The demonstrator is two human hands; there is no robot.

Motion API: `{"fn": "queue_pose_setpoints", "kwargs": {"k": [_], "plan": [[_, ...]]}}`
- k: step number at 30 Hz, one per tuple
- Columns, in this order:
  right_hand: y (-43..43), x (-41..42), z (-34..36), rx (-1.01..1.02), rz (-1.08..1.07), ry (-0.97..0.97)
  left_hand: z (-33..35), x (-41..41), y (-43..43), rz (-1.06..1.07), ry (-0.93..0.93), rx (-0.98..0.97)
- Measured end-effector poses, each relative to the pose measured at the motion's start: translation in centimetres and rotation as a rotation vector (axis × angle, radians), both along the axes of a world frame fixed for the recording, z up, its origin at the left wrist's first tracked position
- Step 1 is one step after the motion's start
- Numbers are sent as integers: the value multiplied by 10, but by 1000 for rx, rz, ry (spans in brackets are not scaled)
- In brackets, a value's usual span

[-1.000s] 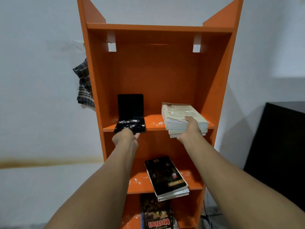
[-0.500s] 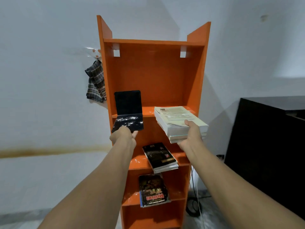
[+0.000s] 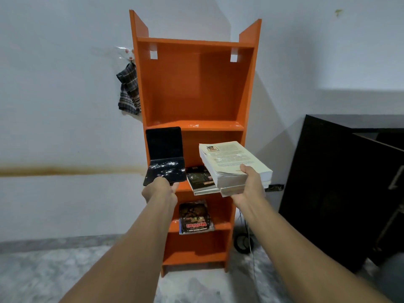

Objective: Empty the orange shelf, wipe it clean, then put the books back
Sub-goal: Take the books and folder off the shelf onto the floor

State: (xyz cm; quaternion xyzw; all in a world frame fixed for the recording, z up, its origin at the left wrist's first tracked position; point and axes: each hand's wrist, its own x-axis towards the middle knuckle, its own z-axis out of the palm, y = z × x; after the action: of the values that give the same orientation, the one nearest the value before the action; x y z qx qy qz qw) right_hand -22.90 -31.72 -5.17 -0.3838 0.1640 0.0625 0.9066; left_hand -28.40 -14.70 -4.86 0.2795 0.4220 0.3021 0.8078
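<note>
I have my left hand closed around the near edge of a black bookend, its flat foot speckled white, held out in front of the orange shelf on its left side. My right hand grips a stack of pale books in front of the shelf's right side, thumb on top and fingers underneath. A dark book lies on a shelf board behind my hands and a book with a red title lies one board lower, while a checked cloth hangs just left of the shelf and a black cabinet stands to its right.
</note>
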Motion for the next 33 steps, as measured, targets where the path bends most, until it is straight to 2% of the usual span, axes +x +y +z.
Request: {"fn": "queue_pose_setpoints", "kwargs": {"k": [7, 17, 22, 26, 31, 33], "plan": [[-20, -40, -50, -18, -28, 120, -51, -48, -26, 8, 80, -68], [23, 0, -196, -30, -15, 242, -174, -12, 12, 6, 240, -156], [41, 16, -299, -59, -18, 350, -275, 8, 24, -15, 349, -152], [41, 29, -406, -170, -74, 492, -378, 24, 30, -30, 372, -214], [30, 43, -552, -255, 137, 490, -518, 35, 26, -61, 409, -251], [29, 51, -616, -254, 135, 533, -577, 41, 24, -98, 436, -270]]}}
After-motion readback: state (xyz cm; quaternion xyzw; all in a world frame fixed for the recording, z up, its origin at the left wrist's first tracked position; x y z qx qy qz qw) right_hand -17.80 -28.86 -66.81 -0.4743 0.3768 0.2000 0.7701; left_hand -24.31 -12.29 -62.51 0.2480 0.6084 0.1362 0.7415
